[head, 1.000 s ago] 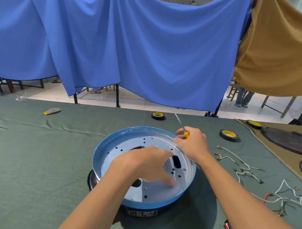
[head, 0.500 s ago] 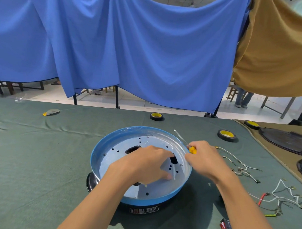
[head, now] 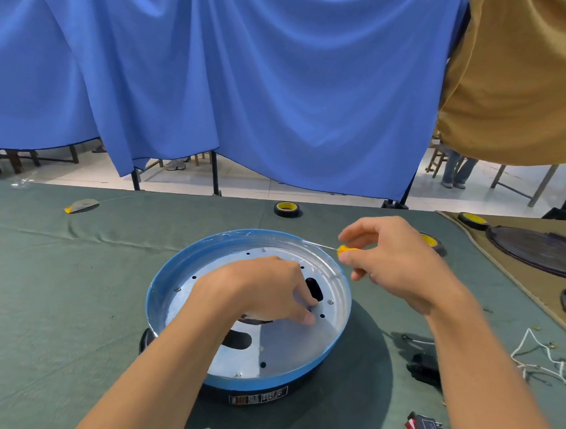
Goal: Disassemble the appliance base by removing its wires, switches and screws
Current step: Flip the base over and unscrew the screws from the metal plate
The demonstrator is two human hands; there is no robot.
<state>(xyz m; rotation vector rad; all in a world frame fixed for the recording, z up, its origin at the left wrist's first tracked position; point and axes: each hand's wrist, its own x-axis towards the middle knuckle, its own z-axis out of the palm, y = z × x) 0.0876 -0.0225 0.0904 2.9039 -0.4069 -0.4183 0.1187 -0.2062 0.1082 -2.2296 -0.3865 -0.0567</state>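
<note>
The round appliance base [head: 163, 284] has a blue rim and stands on the green cloth in the middle. Its silver metal plate [head: 287, 343] has holes, an oval slot and a few screws, one of them [head: 330, 301] on the right. My left hand [head: 256, 290] reaches into the base with fingers curled, their tips bunched on the plate beside the slot and pinching something small that looks like a screw. My right hand [head: 398, 263] hovers over the right rim. It grips a small yellow-handled screwdriver [head: 344, 249] whose thin shaft points left.
Loose white wires [head: 533, 354], a black part [head: 424, 370] and a red switch [head: 425, 428] lie to the right of the base. Tape rolls [head: 286, 209] [head: 472, 220] sit at the back. A black lid [head: 537, 250] rests on a tan mat. A grey scraper [head: 81, 204] lies far left.
My right hand has lifted away from the plate to above the right rim, and the screwdriver now points left. My left hand has stayed in the base, fingertips still near the oval slot.
</note>
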